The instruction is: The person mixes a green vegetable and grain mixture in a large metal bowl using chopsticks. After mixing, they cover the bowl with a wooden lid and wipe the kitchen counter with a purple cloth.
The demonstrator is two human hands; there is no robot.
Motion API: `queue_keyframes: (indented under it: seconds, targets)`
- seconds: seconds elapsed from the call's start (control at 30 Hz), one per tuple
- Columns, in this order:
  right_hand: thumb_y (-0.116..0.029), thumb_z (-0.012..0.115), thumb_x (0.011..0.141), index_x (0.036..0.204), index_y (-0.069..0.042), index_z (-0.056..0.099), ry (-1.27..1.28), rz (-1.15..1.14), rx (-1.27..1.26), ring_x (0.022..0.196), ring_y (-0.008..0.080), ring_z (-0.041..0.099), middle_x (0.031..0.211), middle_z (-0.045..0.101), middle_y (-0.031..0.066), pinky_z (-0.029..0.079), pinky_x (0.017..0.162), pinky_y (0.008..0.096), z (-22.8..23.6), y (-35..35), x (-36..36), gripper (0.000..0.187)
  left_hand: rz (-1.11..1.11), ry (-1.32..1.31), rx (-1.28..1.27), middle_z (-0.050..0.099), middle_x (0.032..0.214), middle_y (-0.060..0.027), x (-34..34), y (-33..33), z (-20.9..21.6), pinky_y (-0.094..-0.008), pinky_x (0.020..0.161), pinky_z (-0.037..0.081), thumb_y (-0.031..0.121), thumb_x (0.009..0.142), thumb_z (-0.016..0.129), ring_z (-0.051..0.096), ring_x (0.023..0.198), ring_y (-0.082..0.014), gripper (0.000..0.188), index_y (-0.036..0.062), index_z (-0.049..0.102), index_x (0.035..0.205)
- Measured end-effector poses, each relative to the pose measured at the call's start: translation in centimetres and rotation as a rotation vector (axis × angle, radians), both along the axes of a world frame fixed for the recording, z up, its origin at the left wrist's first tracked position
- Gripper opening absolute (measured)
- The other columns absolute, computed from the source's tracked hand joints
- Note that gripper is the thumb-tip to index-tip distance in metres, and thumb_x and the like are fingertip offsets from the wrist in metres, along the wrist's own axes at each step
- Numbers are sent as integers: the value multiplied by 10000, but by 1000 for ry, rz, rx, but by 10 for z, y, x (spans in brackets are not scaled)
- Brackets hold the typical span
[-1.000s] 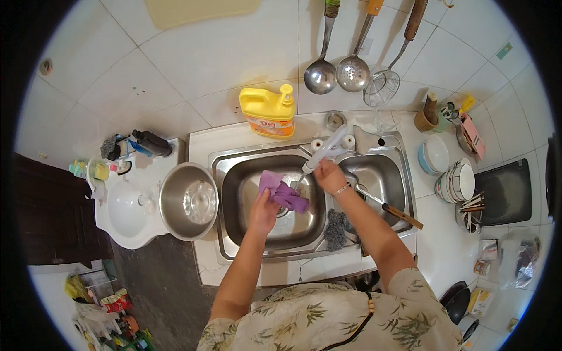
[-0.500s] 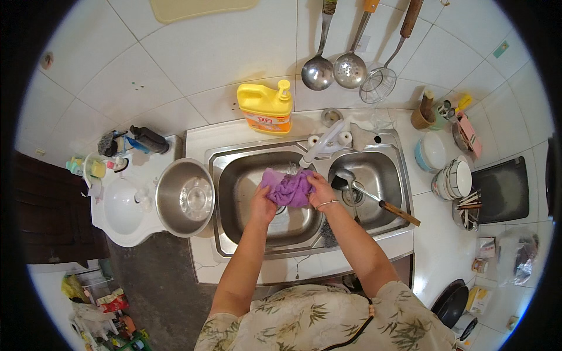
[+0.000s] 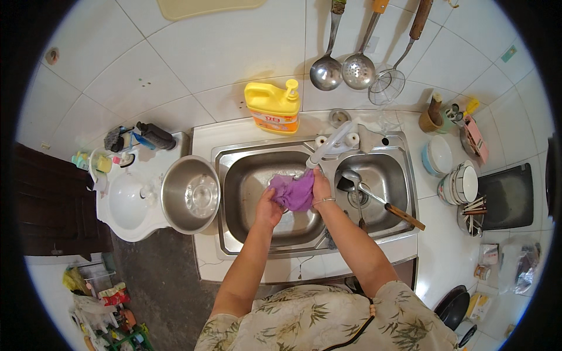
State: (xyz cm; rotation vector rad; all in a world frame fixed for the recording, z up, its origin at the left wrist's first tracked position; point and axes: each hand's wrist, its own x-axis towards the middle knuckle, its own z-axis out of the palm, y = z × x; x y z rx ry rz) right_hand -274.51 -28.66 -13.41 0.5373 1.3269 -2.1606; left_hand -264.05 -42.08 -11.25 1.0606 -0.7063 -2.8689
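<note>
Reaching up from the six o'clock edge, both bare forearms angle inward and meet over the left basin of the steel double sink (image 3: 231, 234). The left hand (image 3: 268, 207) is curled shut, its fingers gripping the lower left part of a purple cloth (image 3: 293, 192). The right hand (image 3: 321, 186), with a thin bangle at the wrist, is closed on the cloth's right edge at about three o'clock from it, thumb side toward the cloth. The cloth is bunched between the two hands, held above the basin floor and just under the spout of the white tap (image 3: 331, 145), which slants down from one o'clock.

In the right basin, at three o'clock from the hands, lies a ladle with a wooden handle (image 3: 380, 202). At nine o'clock a steel pot (image 3: 190, 195) sits on the counter (image 3: 202, 137) beside the sink. Farther off, at twelve o'clock, a yellow pump bottle (image 3: 273, 107) stands against the tiled wall. Above it to the right hang a ladle, a slotted spoon and a wire skimmer (image 3: 386, 86). At three o'clock, well apart, stacked bowls (image 3: 459, 184) rest on the counter.
</note>
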Motion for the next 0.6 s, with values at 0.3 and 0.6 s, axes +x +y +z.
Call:
queue_keyframes:
  seconds: [0.3,0.6]
  targets:
    - [18,472,875,1114,-56,529,-8,55,-394,942,168,580,1046,578,73,484,838,287,36,-3,13,257,-33,-11,119,523,1179,-99,-7,3,-7,-505,884,432,257,914,410,516,1068,-291,312,127,488,1187]
    - [-306,444,933,976,-41,546,114,16,16,798,158,585,905,587,63,508,721,320,-10,3,2,287,-26,33,107,537,1169,-111,-33,30,-9,-394,926,424,245,939,354,537,1045,-230,350,42,488,1191]
